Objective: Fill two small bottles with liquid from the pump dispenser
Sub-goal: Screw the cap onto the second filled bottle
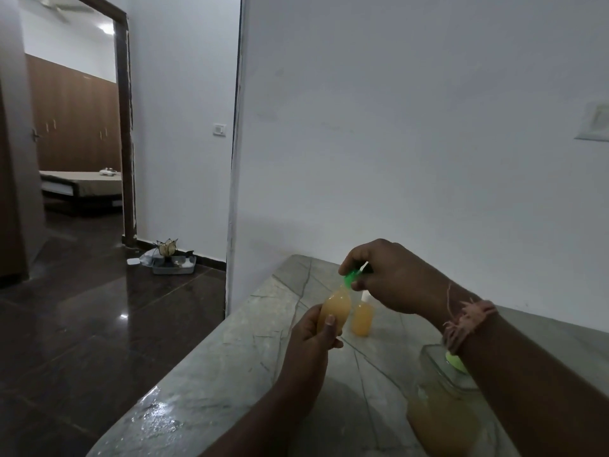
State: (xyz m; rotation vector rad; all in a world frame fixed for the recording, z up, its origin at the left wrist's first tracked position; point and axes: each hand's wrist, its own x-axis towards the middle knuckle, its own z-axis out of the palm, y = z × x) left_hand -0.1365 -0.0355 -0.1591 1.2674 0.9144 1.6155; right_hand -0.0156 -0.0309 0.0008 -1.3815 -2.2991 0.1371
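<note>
My left hand [309, 341] grips a small clear bottle [336, 308] full of orange-yellow liquid, held a little above the marble counter [230, 357]. My right hand [389, 275] pinches the green cap [352, 278] at that bottle's neck. A second small bottle [362, 319] with the same liquid stands upright on the counter just behind, partly hidden by my right hand. The larger clear dispenser bottle [441, 420] stands at the near right under my right forearm; only a green-yellow part of its top [454, 360] shows.
A white wall rises right behind the counter. The counter's left edge drops to a dark glossy floor. On that floor by a doorway lie a grey tray [174, 264] and small items. A switch plate [593, 123] is on the wall at far right.
</note>
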